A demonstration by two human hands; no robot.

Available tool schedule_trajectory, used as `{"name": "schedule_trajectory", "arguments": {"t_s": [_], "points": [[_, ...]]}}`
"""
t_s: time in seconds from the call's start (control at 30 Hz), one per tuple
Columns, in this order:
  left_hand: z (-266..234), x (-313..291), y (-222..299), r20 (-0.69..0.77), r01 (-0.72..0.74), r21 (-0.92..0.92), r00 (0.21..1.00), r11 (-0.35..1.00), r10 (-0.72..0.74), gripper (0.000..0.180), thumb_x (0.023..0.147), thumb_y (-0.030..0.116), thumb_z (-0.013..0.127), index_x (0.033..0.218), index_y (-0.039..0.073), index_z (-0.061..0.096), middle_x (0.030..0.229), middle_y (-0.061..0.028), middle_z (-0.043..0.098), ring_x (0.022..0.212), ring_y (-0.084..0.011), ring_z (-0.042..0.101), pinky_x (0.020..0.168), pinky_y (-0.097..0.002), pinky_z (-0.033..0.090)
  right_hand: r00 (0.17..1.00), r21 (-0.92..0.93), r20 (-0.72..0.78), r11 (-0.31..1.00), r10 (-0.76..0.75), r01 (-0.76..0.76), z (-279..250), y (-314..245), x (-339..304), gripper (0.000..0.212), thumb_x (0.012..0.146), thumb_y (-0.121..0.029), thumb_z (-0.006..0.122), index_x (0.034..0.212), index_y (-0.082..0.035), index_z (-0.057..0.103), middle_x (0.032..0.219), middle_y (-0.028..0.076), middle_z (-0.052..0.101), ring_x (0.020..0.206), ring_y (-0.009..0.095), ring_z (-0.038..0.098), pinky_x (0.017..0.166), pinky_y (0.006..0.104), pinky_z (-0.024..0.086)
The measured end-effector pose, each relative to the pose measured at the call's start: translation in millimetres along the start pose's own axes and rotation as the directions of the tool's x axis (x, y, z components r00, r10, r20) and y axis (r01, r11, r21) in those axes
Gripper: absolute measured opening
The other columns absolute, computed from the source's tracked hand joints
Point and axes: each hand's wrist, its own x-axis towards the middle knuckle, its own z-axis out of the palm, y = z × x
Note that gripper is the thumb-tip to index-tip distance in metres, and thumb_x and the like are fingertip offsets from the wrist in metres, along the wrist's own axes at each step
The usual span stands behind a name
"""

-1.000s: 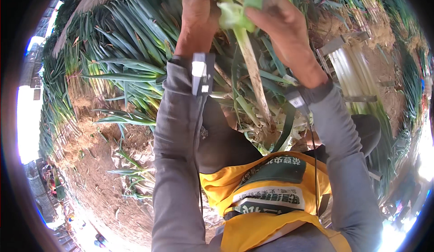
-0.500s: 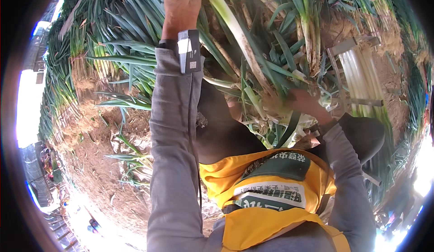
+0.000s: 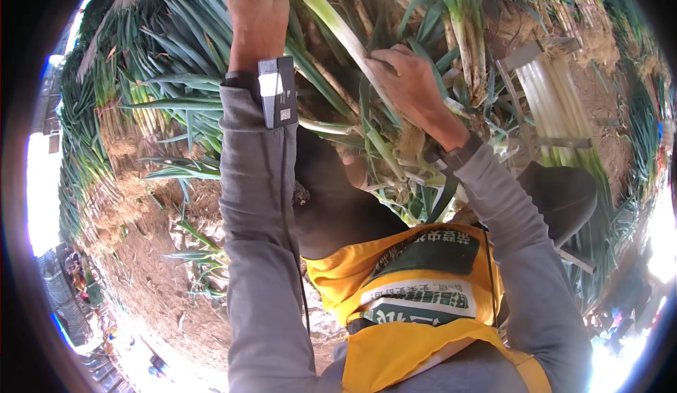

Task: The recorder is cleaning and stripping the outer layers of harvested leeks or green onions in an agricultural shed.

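Observation:
My left hand [image 3: 255, 13] is stretched out at the top of the view, closed around the green upper part of a long leek [image 3: 337, 29]. My right hand [image 3: 412, 91] grips the same leek lower down on its pale stalk, close to the earthy root end. The leek slants from top centre down to the right. A small dark device with a white label [image 3: 277, 91] is strapped to my left wrist. Both sleeves are grey.
Rows of leek plants [image 3: 162, 61] fill the ground around me, with bare brown soil [image 3: 148, 280] at lower left. A rack holding trimmed pale leeks [image 3: 557, 104] stands at right. Peelings [image 3: 395, 188] lie over my dark trousers and yellow apron [image 3: 395, 308].
My left hand has moved up and out along the leek. My right hand dropped low toward the roots, then came back up onto the stalk.

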Motion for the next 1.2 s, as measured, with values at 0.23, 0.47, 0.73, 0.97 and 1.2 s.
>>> {"name": "schedule_trajectory", "arguments": {"t_s": [0.23, 0.47, 0.73, 0.97, 1.2], "points": [[1.5, -3.0, -1.9, -0.015, -0.017, -0.046, 1.000, 0.999, 0.016, 0.035, 0.093, 0.008, 0.073, 0.122, 0.005, 0.054, 0.100, -0.0058, 0.062, 0.089, -0.0184, 0.063, 0.077, -0.0341, 0.053, 0.999, -0.049, 0.036, 0.999, 0.017, -0.015, 10.9, -0.4, 3.2, 0.016, 0.089, -0.014, 0.063, 0.096, -0.004, 0.072, 0.091, 0.018, 0.066, 0.086, 0.038, 0.065, 0.076, 0.0439, 0.051], [-1.8, -1.5, -4.0, 0.058, -0.037, -0.072, 0.997, 0.997, 0.041, 0.029, 0.095, 0.009, 0.072, 0.120, 0.006, 0.057, 0.097, -0.0039, 0.063, 0.087, -0.0171, 0.063, 0.076, -0.0332, 0.054, 0.996, -0.119, -0.041, 0.989, 0.084, -0.088, 14.2, 7.8, 4.5, 0.016, 0.087, -0.013, 0.066, 0.098, -0.002, 0.067, 0.094, 0.018, 0.069, 0.087, 0.039, 0.067, 0.076, 0.0437, 0.052], [13.3, -6.4, -11.8, 0.138, -0.027, -0.067, 0.990, 0.997, 0.036, 0.022, 0.099, 0.016, 0.068, 0.117, 0.006, 0.060, 0.094, -0.0020, 0.063, 0.082, -0.0144, 0.063, 0.072, -0.0312, 0.054, 0.958, -0.118, 0.025, 0.952, 0.286, -0.281, 7.4, 6.7, -3.6, 0.021, 0.088, -0.015, 0.067, 0.100, 0.002, 0.064, 0.087, 0.019, 0.070, 0.072, 0.036, 0.069, 0.065, 0.0427, 0.053], [19.0, -7.8, -2.8, 0.035, 0.017, -0.159, 0.999, 0.987, -0.012, 0.021, 0.102, 0.016, 0.063, 0.119, 0.006, 0.055, 0.093, -0.0033, 0.053, 0.082, -0.0144, 0.055, 0.076, -0.0326, 0.051, 0.903, 0.440, 0.197, 0.788, 0.383, -0.430, -11.1, -5.3, -17.7, 0.040, 0.098, -0.030, 0.068, 0.117, 0.005, 0.066, 0.094, 0.016, 0.069, 0.062, 0.016, 0.066, 0.059, 0.0312, 0.053], [11.4, -1.2, -12.8, 0.048, 0.031, -0.223, 0.999, 0.974, -0.021, 0.017, 0.103, 0.015, 0.061, 0.116, 0.006, 0.055, 0.097, -0.0039, 0.053, 0.085, -0.0150, 0.055, 0.078, -0.0338, 0.050, 0.986, 0.384, 0.111, 0.910, 0.122, -0.156, -8.0, 1.2, -9.6, 0.025, 0.098, -0.024, 0.065, 0.111, -0.003, 0.069, 0.089, 0.009, 0.069, 0.070, 0.015, 0.067, 0.063, 0.0301, 0.053]]}}
